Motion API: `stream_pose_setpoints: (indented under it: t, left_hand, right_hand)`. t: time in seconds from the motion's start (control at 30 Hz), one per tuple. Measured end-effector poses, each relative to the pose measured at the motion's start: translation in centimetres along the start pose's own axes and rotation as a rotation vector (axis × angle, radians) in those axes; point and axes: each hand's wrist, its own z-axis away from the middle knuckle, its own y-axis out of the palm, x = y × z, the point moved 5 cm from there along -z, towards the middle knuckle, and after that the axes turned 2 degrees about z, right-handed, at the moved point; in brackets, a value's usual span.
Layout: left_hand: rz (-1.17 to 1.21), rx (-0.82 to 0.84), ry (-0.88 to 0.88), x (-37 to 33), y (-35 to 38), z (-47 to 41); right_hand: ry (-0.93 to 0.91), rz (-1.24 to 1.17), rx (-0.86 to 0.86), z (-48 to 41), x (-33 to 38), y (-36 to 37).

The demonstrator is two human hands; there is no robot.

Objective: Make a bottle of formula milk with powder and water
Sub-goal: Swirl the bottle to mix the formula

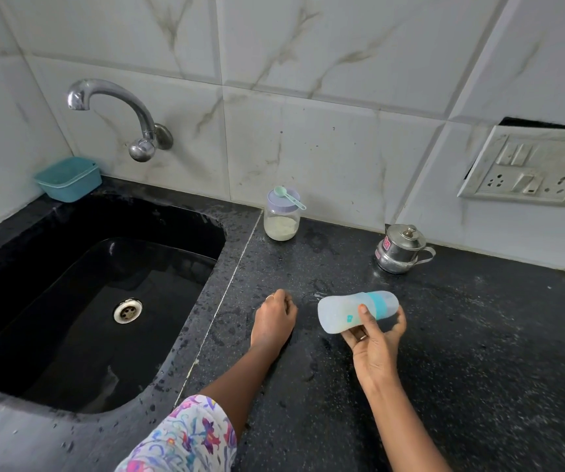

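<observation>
A translucent baby bottle (342,313) with a teal collar and clear cap lies on its side in my right hand (374,345), whose thumb and fingers curl round its middle, just above the black counter (478,335). My left hand (274,318) rests on the counter to the bottle's left, fingers curled under, holding nothing. At the back by the wall stands a glass jar of pale powder (281,221) with a lilac lid; a mint scoop (289,195) lies on that lid. A small lidded steel pot (402,248) stands to the right.
A black sink (86,301) with a steel drain fills the left; a chrome tap (117,110) juts from the tiled wall above it. A teal tub (68,178) sits at the sink's back corner. A switch-and-socket plate (529,168) hangs on the right wall. The counter is wet.
</observation>
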Motion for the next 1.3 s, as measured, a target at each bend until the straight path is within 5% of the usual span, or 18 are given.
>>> stream_pose_setpoints:
  t: [1.3]
  left_hand:
    - [0.013, 0.003, -0.010, 0.17, 0.06, -0.04]
  right_hand:
    - [-0.014, 0.128, 0.055, 0.85, -0.04, 0.40]
